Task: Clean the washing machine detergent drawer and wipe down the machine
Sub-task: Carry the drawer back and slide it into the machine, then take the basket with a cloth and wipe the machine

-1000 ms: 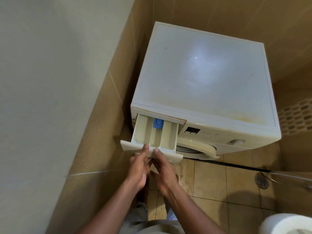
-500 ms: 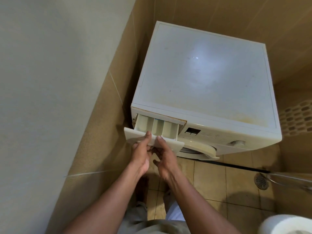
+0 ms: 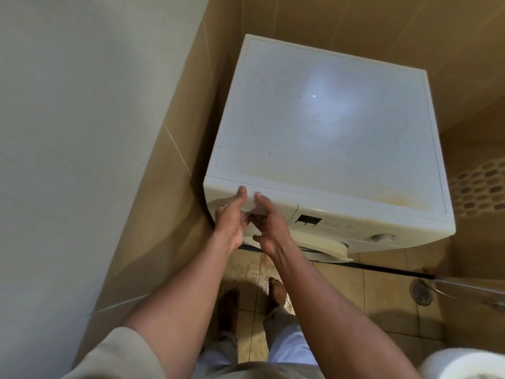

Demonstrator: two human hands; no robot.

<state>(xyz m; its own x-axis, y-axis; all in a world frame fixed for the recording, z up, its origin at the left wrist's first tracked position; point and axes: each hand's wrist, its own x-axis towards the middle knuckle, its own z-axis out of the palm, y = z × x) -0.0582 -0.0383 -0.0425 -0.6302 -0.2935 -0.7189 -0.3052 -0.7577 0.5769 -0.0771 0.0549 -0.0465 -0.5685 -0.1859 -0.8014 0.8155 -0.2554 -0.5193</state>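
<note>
Fingers curled under its lip could be nipped if the detergent drawer (image 3: 284, 210) is pressed harder, and the wet-looking floor (image 3: 254, 272) invites a slip. The drawer sits flush in the washing machine (image 3: 328, 119) front, pinched by left hand (image 3: 231, 217) and right hand (image 3: 270, 224) side by side, thumbs on top.

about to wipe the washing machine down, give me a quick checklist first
1. Detergent drawer flush with the front panel: ok.
2. Cloth in hand: not ok; left hand and right hand both grip the drawer front, no cloth visible.
3. Machine top free of objects: ok, though yellowish stains line its front edge.
4. Door shut: cannot tell; its rim sticks out below the panel.
5. Floor dry underfoot: not ok; a wet patch lies beside the bare feet.
</note>
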